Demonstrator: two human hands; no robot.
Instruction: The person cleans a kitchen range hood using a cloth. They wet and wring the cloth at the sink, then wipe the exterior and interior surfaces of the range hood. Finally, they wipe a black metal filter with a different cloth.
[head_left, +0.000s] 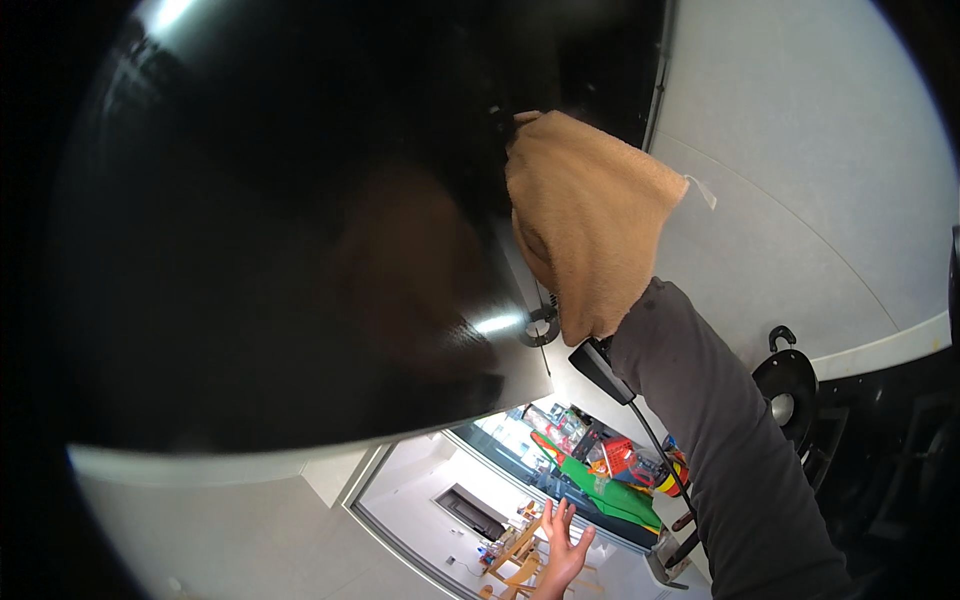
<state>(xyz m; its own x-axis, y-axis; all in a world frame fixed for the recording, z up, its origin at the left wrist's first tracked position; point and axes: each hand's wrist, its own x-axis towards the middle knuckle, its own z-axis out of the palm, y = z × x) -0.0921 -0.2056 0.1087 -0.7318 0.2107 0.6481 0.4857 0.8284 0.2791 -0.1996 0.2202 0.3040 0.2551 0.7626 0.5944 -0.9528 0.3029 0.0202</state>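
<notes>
My right arm, in a dark grey sleeve, reaches up from the lower right. A tan towelling cloth (592, 217) with a small white tag covers my right hand, which is hidden under it. The cloth's upper left edge meets a glossy black panel (262, 247), probably of a range hood, that fills the upper left. A blurred tan reflection shows in the panel. My left hand (562, 551) is low in the picture, apart from the panel, with its fingers spread and nothing in them.
Beside my right sleeve are a black spatula-like tool (602, 373) and a black pan (787, 390) with a looped handle. A pale wall (787, 150) stands at right. Below lie a green bag (611, 495), a red basket (619, 454) and a doorway frame (367, 472) showing wooden furniture beyond.
</notes>
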